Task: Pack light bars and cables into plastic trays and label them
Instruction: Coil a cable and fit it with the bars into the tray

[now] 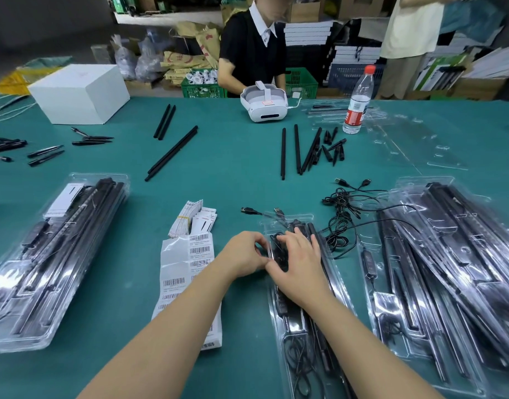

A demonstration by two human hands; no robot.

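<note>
Clear plastic tray (298,335) lies at the counter's near edge, long axis running away from the person, coiled cable (279,251) in its far end. Left hand (243,253) pinches the cable at the tray's left rim; right hand (298,263) presses it flat, fingers straight. Open counter (233,156) beyond; label sheet (187,272) just left.

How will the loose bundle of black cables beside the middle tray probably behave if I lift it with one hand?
The black cables will probably be floppy: they lie in tangled loops on the green table. They may come up together in a clump, since the strands cross each other. The loose plug ends would likely dangle and could snag the tray nearby. They look thin, so probably light.
</note>
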